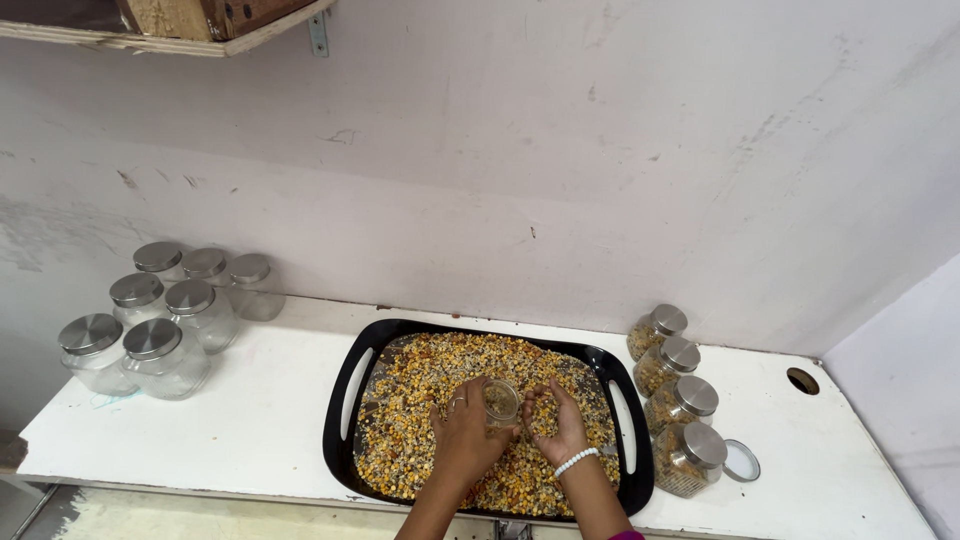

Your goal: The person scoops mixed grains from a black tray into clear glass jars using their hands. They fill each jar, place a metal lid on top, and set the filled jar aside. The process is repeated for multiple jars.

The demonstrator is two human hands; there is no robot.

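Hands meet over a black tray of mixed grains: our left hand curls around a small open glass jar, while our right hand cups grains beside its mouth, fingers half closed.

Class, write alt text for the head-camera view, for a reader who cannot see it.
Over a black tray of mixed yellow and dark grains, the left hand holds a small glass jar while the right hand cups grains beside it. Seven empty lidded jars stand on the white shelf at left, four filled jars and a loose lid at right.
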